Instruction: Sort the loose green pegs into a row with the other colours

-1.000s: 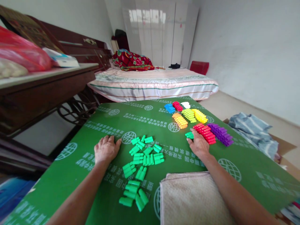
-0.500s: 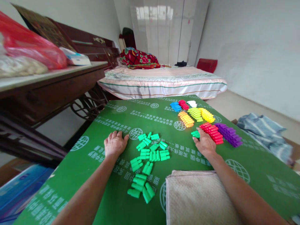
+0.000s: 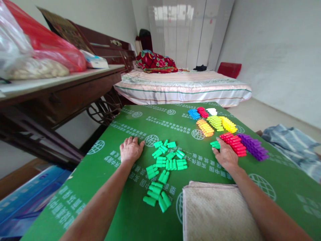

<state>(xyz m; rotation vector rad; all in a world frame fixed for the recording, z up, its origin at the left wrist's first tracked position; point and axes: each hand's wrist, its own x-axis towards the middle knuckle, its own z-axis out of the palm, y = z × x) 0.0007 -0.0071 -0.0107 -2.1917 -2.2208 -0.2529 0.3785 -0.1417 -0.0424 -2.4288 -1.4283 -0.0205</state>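
My right hand (image 3: 227, 155) reaches over the board at the right, thumb and forefinger closed about a green bullet-shaped plastic block (image 3: 215, 144). Just beyond that hand lies a bundle of red blocks (image 3: 233, 144), with purple ones (image 3: 253, 146) beside it. Resting on the green board (image 3: 120, 207), my left hand (image 3: 131, 149) has its fingers loosely spread and holds nothing. Between the two hands, several loose green blocks (image 3: 171, 164) are scattered in small clusters, some lying against each other.
Bundles of orange (image 3: 205, 128), blue (image 3: 194, 114), lime (image 3: 215, 123) and yellow blocks (image 3: 228, 124) sit toward the far right. A folded beige cloth (image 3: 218, 211) lies at the near edge. A sewing-machine table (image 3: 82, 78) stands left; a bed (image 3: 185, 88) is beyond.
The whole view has shifted slightly, so everything appears a little farther right. Both hands keep their places on the board, and the right fingers stay at the green block.
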